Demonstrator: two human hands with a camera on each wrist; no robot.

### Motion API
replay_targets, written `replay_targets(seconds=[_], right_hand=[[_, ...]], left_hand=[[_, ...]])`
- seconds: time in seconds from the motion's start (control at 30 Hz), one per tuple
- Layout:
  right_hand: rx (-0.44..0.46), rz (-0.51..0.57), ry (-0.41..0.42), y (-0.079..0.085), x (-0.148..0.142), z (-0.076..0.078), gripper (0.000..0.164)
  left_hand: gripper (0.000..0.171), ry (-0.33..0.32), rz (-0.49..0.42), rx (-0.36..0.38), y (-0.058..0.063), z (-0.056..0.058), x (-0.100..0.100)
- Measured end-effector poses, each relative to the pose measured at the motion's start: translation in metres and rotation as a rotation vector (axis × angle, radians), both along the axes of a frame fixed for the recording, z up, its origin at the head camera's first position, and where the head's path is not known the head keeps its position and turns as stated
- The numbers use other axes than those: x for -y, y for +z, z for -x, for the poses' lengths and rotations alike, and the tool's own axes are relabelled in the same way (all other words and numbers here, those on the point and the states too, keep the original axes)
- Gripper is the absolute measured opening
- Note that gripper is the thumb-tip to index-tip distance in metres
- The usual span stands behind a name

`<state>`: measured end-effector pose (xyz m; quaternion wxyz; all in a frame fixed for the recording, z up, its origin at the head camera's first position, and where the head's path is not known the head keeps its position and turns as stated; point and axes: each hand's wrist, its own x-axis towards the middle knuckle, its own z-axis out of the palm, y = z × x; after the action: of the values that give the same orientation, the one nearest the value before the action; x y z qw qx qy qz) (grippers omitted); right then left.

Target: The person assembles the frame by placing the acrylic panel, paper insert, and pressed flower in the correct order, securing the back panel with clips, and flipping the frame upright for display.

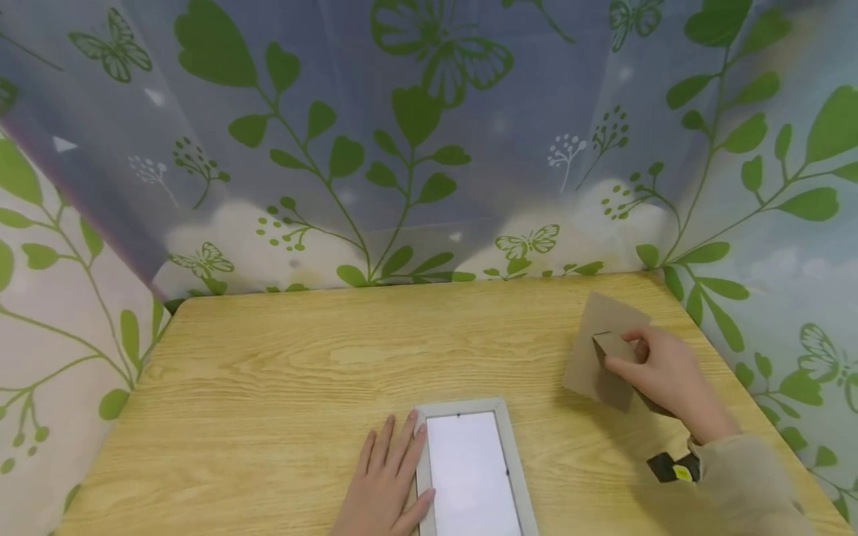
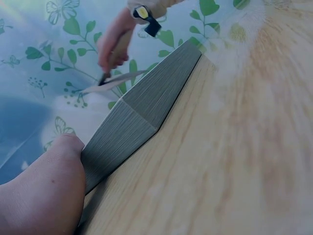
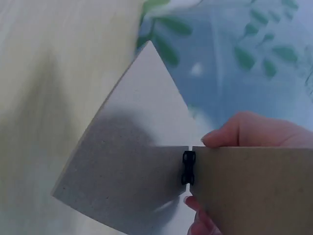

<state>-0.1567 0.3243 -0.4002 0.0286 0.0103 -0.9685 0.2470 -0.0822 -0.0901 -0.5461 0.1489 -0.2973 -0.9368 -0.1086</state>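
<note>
A grey picture frame (image 1: 493, 406) lies face down near the table's front, with a white sheet (image 1: 469, 469) inside and small dark tabs on its inner edge. My left hand (image 1: 385, 484) rests flat along the frame's left side, fingers straight and thumb over the border. Over the table's right side, my right hand (image 1: 660, 368) pinches the stand leg (image 3: 254, 181) of a brown cardboard back board (image 1: 606, 316), which hangs tilted. A black hinge (image 3: 188, 167) joins leg and board. In the left wrist view, the frame's side (image 2: 142, 107) stands close by the left hand (image 2: 46, 191).
The wood-grain table (image 1: 302, 357) reaches back to a leaf-and-butterfly patterned cloth (image 1: 402, 186), which also hangs at both sides. A black device with a yellow patch (image 1: 673, 469) sits at the right wrist, beside the beige sleeve (image 1: 751, 484).
</note>
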Motion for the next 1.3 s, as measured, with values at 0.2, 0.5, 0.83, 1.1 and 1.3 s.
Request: replay_targets(seconds=[0.2, 0.5, 0.83, 1.1, 1.3], right_hand=[[-0.12, 0.008, 0.102, 0.018, 0.044, -0.004, 0.048], [-0.042, 0.07, 0.223, 0.027, 0.095, -0.016, 0.049], [0.052, 0.087, 0.391, 0.028, 0.134, -0.038, 0.051], [0.116, 0.082, 0.515, 0.022, 0.158, -0.06, 0.051], [0.296, 0.072, 0.566, 0.014, 0.174, -0.078, 0.054]], left_hand=[[0.076, 0.002, -0.001, -0.005, 0.002, -0.001, 0.0], [0.076, 0.009, 0.008, 0.021, 0.003, -0.003, -0.001], [0.075, -0.003, -0.013, 0.003, 0.003, -0.002, 0.0], [0.073, -0.003, -0.021, -0.04, 0.0, -0.002, 0.0], [0.065, -0.012, -0.033, -0.047, 0.0, -0.002, 0.0]])
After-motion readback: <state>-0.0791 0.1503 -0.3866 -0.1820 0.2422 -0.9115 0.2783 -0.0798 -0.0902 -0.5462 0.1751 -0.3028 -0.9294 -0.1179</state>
